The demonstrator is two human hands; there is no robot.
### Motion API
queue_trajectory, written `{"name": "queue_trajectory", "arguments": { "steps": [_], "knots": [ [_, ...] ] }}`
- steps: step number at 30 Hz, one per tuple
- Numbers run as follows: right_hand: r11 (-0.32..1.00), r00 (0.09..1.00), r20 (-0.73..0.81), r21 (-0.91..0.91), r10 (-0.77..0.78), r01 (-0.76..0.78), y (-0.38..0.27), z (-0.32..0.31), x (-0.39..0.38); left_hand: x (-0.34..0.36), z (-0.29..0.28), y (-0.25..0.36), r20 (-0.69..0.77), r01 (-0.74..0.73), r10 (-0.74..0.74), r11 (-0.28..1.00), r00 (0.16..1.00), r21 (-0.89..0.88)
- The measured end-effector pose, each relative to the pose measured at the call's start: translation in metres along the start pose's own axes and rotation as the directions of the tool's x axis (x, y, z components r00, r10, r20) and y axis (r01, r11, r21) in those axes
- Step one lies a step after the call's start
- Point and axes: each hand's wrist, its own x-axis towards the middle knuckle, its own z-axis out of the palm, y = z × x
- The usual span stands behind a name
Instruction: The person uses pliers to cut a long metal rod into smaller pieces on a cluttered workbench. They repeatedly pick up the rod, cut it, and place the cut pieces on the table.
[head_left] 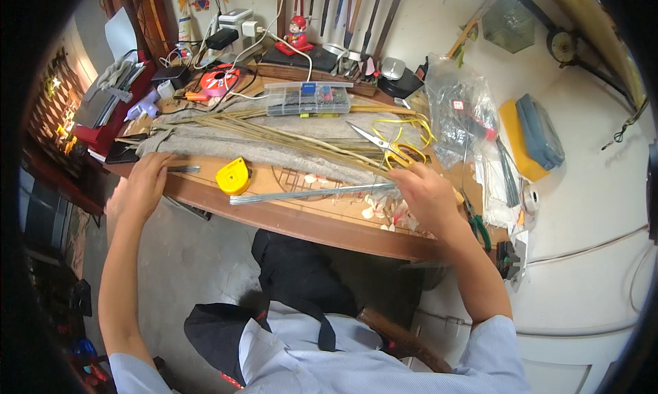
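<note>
A long grey cloth lies across the desk with thin tan strips along it. At its left front corner, my left hand is closed on the cloth edge. My right hand is closed at the opposite end, where the cloth edge and strip ends meet its fingers; what it grips is hidden. Just below the cloth rests a bundle of thin metal rods, its right end reaching my right fingers. Yellow-handled scissors lie open above that hand. A yellow tape measure sits between my hands.
A clear compartment box stands on the cloth. Green-handled pliers lie right of my right hand, near a clear plastic bag. Pale petal-like scraps litter the front edge. Cables, chargers and a red figurine crowd the back.
</note>
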Motion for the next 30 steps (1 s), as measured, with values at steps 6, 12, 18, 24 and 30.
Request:
{"name": "queue_trajectory", "arguments": {
  "steps": [6, 12, 18, 24, 30],
  "knots": [
    [0.957, 0.967, 0.226, -0.235, -0.114, 0.168, 0.015, 0.012, 0.044, -0.029, -0.01, 0.02, -0.278, 0.068, -0.097, 0.991, 0.956, -0.115],
    [0.826, 0.813, 0.512, -0.304, -0.278, 0.474, 0.012, 0.002, 0.067, -0.059, -0.013, 0.073, -0.285, -0.004, -0.065, 0.972, 0.956, -0.236],
    [0.703, 0.691, 0.604, -0.283, -0.398, 0.653, 0.025, 0.003, 0.077, -0.063, -0.008, 0.098, -0.271, -0.072, -0.006, 0.958, 0.963, -0.279],
    [0.91, 0.922, 0.09, -0.152, -0.376, 0.386, 0.039, -0.003, 0.075, -0.059, -0.003, 0.118, -0.226, -0.032, -0.076, 0.896, 0.971, -0.443],
    [0.993, 0.995, -0.086, 0.113, 0.055, -0.045, 0.037, -0.016, 0.041, -0.032, 0.006, 0.173, -0.017, -0.013, 0.003, 0.747, 1.0, -0.664]
  ]
}}
